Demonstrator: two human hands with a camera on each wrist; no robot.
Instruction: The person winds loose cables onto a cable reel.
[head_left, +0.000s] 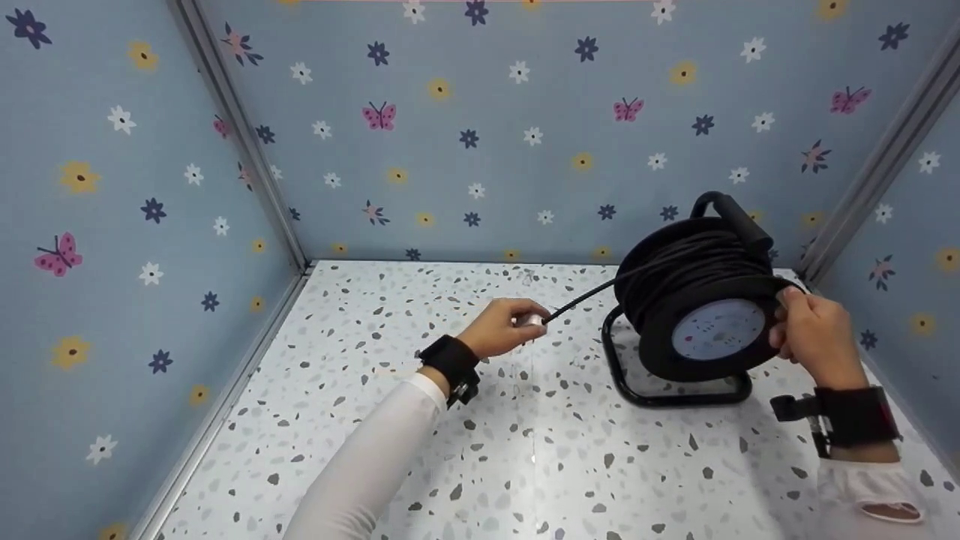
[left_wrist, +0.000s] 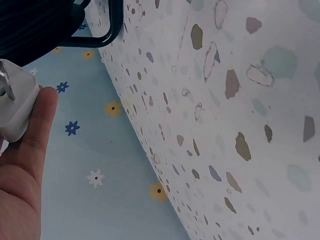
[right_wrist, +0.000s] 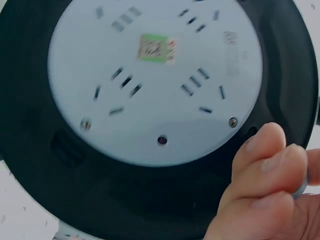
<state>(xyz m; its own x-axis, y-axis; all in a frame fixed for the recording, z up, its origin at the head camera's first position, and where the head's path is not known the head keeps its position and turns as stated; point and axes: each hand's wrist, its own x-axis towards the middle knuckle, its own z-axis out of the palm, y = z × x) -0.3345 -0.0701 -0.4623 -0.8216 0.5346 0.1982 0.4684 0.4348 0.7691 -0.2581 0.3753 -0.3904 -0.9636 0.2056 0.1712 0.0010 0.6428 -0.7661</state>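
A black cable reel stands at the right of the table, wound with black cable. Its round flange carries a pale socket panel with slots, screws and a small green-edged label. My right hand grips the flange's rim on the right side, fingers curled over the edge. One length of cable runs taut from the reel down to a white plug, whose metal prongs show in the left wrist view. My left hand holds that plug between thumb and fingers, left of the reel and above the table.
The reel has a tubular black stand and a carry handle on top. Under it lies a speckled white tabletop. Blue flowered panels rise at the back and both sides, joined by metal corner strips.
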